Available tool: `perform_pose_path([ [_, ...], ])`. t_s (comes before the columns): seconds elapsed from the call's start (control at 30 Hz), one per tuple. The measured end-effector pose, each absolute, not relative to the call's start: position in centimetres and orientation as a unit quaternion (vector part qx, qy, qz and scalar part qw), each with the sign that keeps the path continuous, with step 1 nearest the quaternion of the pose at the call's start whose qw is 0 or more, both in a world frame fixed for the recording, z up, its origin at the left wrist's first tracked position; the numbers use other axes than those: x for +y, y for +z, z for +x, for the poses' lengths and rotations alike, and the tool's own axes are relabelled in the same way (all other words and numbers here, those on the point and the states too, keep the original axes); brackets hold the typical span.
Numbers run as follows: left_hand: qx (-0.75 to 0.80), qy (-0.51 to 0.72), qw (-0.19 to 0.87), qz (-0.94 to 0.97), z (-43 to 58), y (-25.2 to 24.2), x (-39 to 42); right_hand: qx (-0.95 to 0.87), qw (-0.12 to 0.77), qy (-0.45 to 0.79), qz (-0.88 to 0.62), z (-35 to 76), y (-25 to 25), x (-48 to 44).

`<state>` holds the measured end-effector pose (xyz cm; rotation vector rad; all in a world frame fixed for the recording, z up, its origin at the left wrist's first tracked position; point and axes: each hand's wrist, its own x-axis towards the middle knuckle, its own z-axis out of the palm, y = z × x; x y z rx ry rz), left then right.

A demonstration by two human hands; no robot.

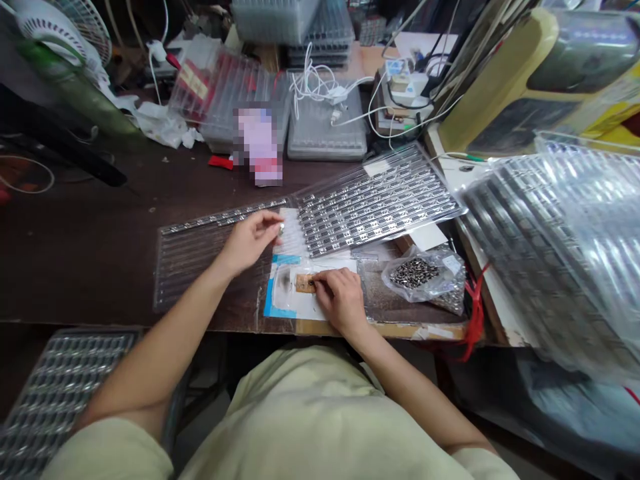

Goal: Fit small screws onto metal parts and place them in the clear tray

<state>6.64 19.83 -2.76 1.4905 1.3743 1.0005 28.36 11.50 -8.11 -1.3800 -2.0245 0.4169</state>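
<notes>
My left hand (251, 241) is raised over the right part of a partly filled clear tray (190, 267). Its thumb and fingers pinch a small shiny metal part (281, 229). My right hand (342, 298) rests on a white sheet edged with blue tape (277, 301). Those fingers close at the end of a small brown block (304, 283); whether they hold a tiny piece there is hidden. Beyond the hands, a second clear tray (375, 200) carries rows of metal connectors. A plastic bag of small metal pieces (415, 272) lies right of my right hand.
Stacked clear trays (545, 233) lean at the right beside a yellow machine (540, 73). More plastic trays (327, 130) with white cables (317, 83) stand at the back. A fan (65, 27) is at the far left. Another filled tray (65, 387) sits below the table edge.
</notes>
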Motion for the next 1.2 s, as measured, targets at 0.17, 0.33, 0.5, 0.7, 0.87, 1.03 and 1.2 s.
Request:
perform_pose_path([
  [0.17, 0.535, 0.377, 0.574, 0.492, 5.8, -4.2, 11.4, -0.770, 0.326, 0.192, -0.513, 28.3, -8.0, 11.7],
  [0.33, 0.583, 0.388, 0.464, 0.542, 6.8, -6.3, 8.9, -0.776, 0.303, 0.119, -0.541, 28.9, -7.4, 11.9],
  [0.5, 0.601, 0.383, 0.294, 0.637, 7.8, -6.7, 8.8, -0.851, 0.205, 0.037, -0.482, 28.9, -6.6, 13.5],
  [0.7, 0.591, 0.382, 0.264, 0.659, 8.0, -6.7, 8.6, -0.886, 0.081, -0.019, -0.456, 27.4, -6.2, 14.9],
  [0.87, 0.589, 0.385, 0.268, 0.658, 7.8, -6.8, 8.6, -0.869, 0.095, 0.056, -0.482, 28.8, -5.5, 14.7],
  [1.03, 0.582, 0.386, 0.270, 0.663, 7.6, -7.1, 8.7, -0.811, 0.239, 0.222, -0.485, 30.2, -5.6, 13.5],
  [1.2, 0.595, 0.379, 0.268, 0.656, 7.7, -7.4, 8.7, -0.789, 0.287, 0.220, -0.497, 28.7, -7.0, 12.2],
])
